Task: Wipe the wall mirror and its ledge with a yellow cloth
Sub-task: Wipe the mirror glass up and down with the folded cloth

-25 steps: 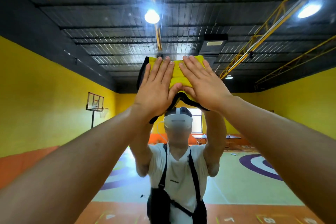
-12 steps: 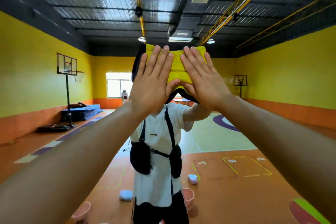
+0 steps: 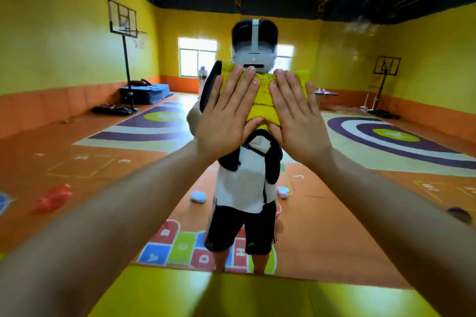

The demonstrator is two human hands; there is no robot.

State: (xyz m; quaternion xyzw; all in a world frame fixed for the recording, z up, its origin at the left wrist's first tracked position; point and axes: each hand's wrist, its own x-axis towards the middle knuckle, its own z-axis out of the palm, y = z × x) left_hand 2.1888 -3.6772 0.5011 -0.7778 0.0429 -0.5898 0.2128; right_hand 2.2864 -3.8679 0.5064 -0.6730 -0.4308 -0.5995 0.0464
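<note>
Left hand and right hand, each flat with fingers straight and slightly spread, press side by side on the yellow cloth, thumbs close together at its lower edge. Cloth lies bunched against the wall mirror. Reflected headset sits just above the cloth; yellow-green ledge runs well below the cloth, along the mirror's bottom edge.

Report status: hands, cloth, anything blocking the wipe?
Left hand, right hand flat, pressing yellow cloth to the mirror. Ledge below, hands off it. Nothing seen in the way.
</note>
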